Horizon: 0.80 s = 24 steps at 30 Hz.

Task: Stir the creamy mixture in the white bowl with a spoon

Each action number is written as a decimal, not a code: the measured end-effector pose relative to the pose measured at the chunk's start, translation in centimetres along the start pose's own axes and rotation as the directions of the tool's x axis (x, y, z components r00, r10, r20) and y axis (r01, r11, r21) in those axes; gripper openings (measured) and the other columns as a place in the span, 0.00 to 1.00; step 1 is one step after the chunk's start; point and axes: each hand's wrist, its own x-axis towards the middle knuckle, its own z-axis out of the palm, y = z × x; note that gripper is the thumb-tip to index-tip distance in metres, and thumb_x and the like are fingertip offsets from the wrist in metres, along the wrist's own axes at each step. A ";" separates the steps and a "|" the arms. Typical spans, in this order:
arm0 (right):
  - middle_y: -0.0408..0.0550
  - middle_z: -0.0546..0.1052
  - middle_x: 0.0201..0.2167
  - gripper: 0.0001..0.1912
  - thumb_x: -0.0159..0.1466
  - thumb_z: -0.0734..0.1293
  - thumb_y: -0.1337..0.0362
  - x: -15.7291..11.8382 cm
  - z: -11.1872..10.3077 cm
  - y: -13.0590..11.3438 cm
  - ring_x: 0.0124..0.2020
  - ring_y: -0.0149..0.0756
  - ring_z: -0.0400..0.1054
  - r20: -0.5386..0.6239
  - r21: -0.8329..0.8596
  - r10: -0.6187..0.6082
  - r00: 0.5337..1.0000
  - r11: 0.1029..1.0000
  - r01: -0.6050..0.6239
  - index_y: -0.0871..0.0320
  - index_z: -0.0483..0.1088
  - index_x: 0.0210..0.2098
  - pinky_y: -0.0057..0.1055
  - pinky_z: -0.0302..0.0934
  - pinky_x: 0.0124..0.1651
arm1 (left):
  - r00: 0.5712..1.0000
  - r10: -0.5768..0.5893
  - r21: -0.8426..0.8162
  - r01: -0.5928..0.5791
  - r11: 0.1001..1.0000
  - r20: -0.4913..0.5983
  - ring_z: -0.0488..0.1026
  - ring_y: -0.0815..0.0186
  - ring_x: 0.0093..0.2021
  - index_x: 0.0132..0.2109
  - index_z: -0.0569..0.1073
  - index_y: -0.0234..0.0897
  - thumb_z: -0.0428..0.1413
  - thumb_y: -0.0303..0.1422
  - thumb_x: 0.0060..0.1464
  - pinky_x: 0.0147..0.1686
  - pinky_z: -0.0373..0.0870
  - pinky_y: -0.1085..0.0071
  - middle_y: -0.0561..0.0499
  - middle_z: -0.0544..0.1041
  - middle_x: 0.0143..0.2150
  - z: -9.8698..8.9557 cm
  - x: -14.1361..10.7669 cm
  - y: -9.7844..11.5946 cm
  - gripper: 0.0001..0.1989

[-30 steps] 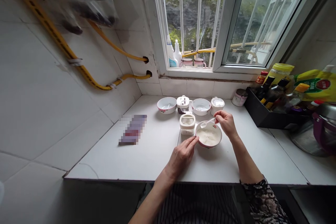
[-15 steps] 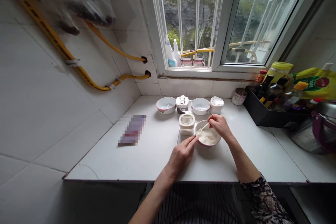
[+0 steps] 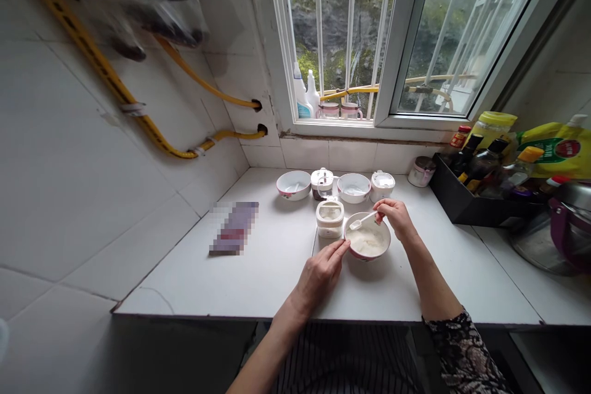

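Observation:
A white bowl [image 3: 368, 252] with a reddish rim stands on the counter, holding a pale, powdery or mushy mass. My left hand [image 3: 321, 271] has its fingers together at the bowl's near left edge, gripping the rim. Between the fingers of my right hand [image 3: 391, 217] is a small white spoon [image 3: 362, 220]; its scoop is over the left part of the bowl, above the contents. Just left of the bowl is a white lidded seasoning jar [image 3: 330, 220], with pale contents showing through its top.
Behind stand a bowl [image 3: 294, 186], a jar with dark contents [image 3: 322, 184], a second bowl [image 3: 354, 188] and another white jar [image 3: 383, 185]. A blurred purple packet [image 3: 236, 229] lies left. At right are a black box of bottles [image 3: 484, 200] and a metal pot [image 3: 545, 237].
My right hand has lifted slightly to the right, and the spoon has come up out of the pale mass, lying flatter now. My left hand stays at the bowl.

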 end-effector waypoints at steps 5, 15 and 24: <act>0.42 0.71 0.14 0.05 0.44 0.65 0.64 -0.1 0.1 -0.3 0.18 0.31 0.61 -0.011 0.091 0.006 1.000 0.996 -0.005 0.59 0.71 0.21 0.29 0.55 0.22 | 1.000 0.007 -0.002 -0.007 1.000 -0.011 0.77 0.61 0.52 0.62 0.66 0.33 0.45 0.18 0.62 0.48 0.79 0.66 0.41 0.77 0.53 0.0 0.2 0.1 0.23; 0.46 0.78 0.26 0.07 0.62 0.62 0.60 -1.2 4.0 0.2 0.31 0.38 0.72 -0.001 -0.216 -0.439 0.898 0.877 0.429 0.56 0.70 0.34 0.37 0.63 0.41 | 1.000 0.013 0.004 -0.013 1.000 -0.018 0.77 0.60 0.51 0.62 0.66 0.32 0.44 0.18 0.62 0.48 0.79 0.66 0.40 0.77 0.53 -0.1 0.2 0.1 0.23; 0.46 0.78 0.26 0.10 0.67 0.58 0.69 -1.8 4.2 0.6 0.31 0.38 0.70 0.264 -0.527 -0.737 0.622 0.430 0.733 0.55 0.70 0.35 0.42 0.59 0.52 | 1.000 0.014 0.017 -0.014 1.000 -0.005 0.77 0.62 0.52 0.63 0.66 0.34 0.44 0.19 0.63 0.49 0.78 0.67 0.41 0.77 0.53 -0.1 0.1 0.0 0.23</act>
